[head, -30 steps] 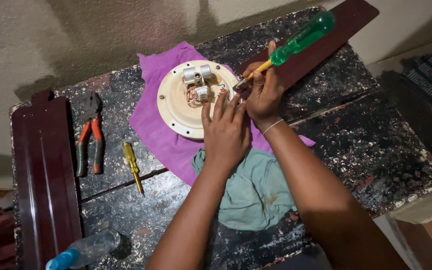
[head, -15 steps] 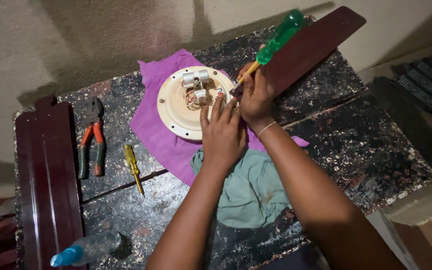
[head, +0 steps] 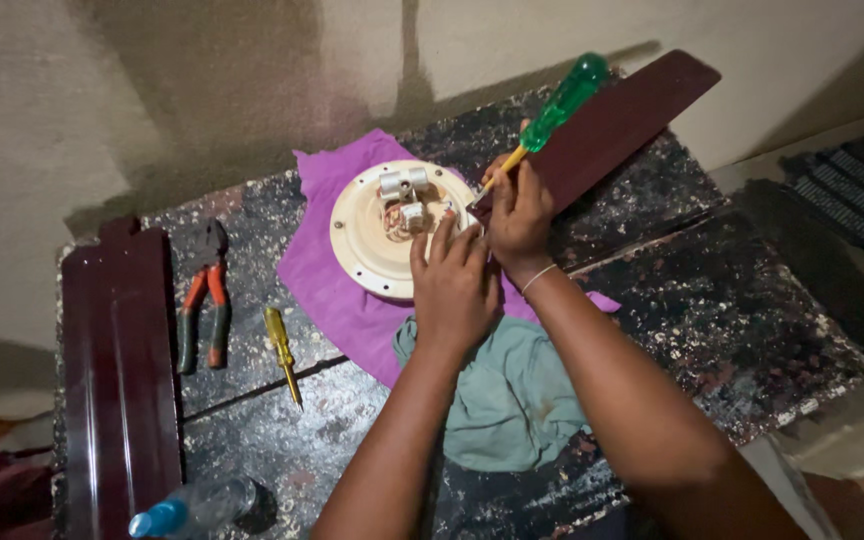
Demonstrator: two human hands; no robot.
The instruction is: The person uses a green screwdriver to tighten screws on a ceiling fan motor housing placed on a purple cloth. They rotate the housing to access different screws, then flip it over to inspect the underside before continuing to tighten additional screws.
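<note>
At the middle of the dark, paint-flecked surface (head: 712,300), a round cream fan plate (head: 367,240) lies on a purple cloth (head: 337,300) — small white parts sit at its centre. The left hand (head: 455,290) rests flat on the plate's near right edge, fingers (head: 442,245) spread open and gripping nothing. The right hand (head: 519,215), just right of it, has its fingers closed round a green-handled screwdriver (head: 557,105), the tip aimed at the plate's right rim. A teal cloth (head: 512,400) lies nearer, under the forearms. To the left sit a yellow screwdriver (head: 282,352), orange-handled pliers (head: 202,300) and a dark red fan blade (head: 117,380) — another blade (head: 632,115) lies far right.
</note>
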